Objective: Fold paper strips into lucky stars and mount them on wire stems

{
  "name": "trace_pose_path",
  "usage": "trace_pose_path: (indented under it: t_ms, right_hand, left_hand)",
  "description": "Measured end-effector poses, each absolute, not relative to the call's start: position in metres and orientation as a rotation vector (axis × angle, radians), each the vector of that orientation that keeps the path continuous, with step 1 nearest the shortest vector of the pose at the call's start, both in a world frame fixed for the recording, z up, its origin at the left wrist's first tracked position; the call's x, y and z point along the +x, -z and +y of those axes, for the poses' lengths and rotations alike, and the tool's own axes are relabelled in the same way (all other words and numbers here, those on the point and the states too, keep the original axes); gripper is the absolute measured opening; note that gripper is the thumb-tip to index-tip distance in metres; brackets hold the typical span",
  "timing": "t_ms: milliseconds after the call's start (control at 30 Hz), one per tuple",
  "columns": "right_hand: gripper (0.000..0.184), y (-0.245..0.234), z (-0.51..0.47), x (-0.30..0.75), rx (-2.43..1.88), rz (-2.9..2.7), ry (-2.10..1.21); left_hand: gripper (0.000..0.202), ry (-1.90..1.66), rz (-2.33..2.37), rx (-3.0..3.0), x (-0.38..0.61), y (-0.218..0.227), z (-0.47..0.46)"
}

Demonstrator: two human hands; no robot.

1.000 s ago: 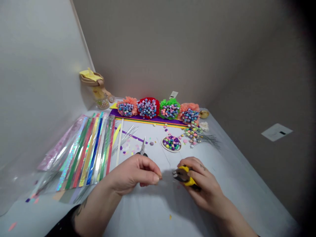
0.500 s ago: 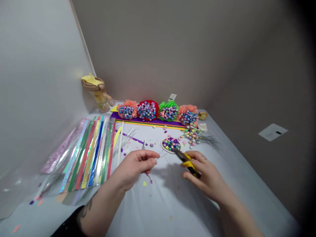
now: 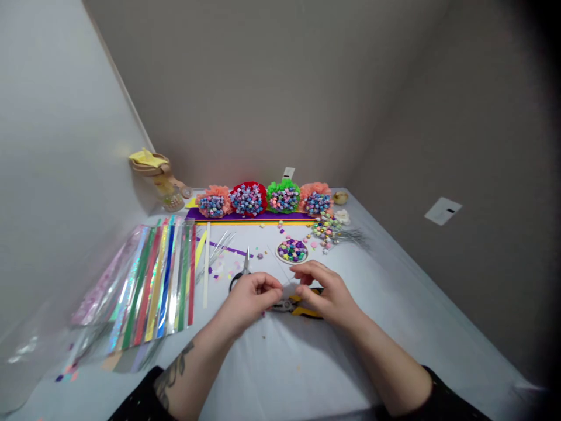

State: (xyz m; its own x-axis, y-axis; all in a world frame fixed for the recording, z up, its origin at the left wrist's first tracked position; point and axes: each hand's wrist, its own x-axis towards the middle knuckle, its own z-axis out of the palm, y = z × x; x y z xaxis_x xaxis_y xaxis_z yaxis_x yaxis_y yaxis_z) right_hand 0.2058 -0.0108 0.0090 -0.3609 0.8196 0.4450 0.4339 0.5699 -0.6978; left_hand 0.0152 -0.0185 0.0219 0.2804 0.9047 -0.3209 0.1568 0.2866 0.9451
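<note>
My left hand (image 3: 252, 295) and my right hand (image 3: 326, 291) meet fingertip to fingertip low over the grey table (image 3: 394, 304). Both pinch something very small between them; I cannot make out what it is. A thin wire (image 3: 284, 273) runs back from the fingers. Yellow-handled pliers (image 3: 294, 307) lie flat on the table just under my right hand, jaws pointing left. Small scissors (image 3: 242, 275) lie just behind my left hand. A round dish of coloured paper stars (image 3: 292, 251) sits beyond the hands.
Packets of shiny coloured paper strips (image 3: 153, 280) fan out on the left. Several tissue-wrapped star bouquets (image 3: 263, 199) line the back wall on purple paper. Loose stars and wire stems (image 3: 333, 231) lie at back right. A jar (image 3: 166, 187) stands in the corner.
My right hand has laid the pliers down on the table and moved in to meet my left hand. The view has shifted, so everything sits further left.
</note>
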Motion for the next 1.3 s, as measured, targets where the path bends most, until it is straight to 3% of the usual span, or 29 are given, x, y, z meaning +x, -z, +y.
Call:
trace_pose_path:
  t_ms: [67,433,533,667,833,1000,1300]
  right_hand:
    - [0.01,-0.008,-0.012,0.201,-1.017,-1.993,-0.655]
    - [0.016,-0.008,0.007,0.234,-1.266,-1.736,-0.514]
    - [0.009,-0.004,0.006,0.23,-1.338,-1.83,-0.198]
    - [0.034,0.002,-0.006,0.208,-1.236,-2.064,0.15]
    - [0.02,0.009,-0.009,0.199,-1.067,-2.315,-0.1]
    - [0.018,0.015,0.017,0.232,-1.434,-1.982,-0.255]
    - [0.025,0.028,0.048,0.254,-1.568,-1.592,-0.259]
  left_hand:
    - [0.014,-0.692,1.219,1.323,0.018,-0.018,-0.02]
    - [0.023,-0.791,1.489,1.873,0.004,-0.009,-0.014]
    - [0.025,-0.742,1.587,1.996,0.003,-0.011,-0.013]
    - [0.025,-0.648,1.626,2.184,0.012,-0.014,-0.018]
    - [0.025,-0.701,1.525,2.192,0.022,-0.011,-0.026]
    - [0.027,-0.836,1.645,1.963,0.025,-0.008,-0.014]
    - [0.023,-0.471,1.612,2.246,0.07,-0.018,0.037]
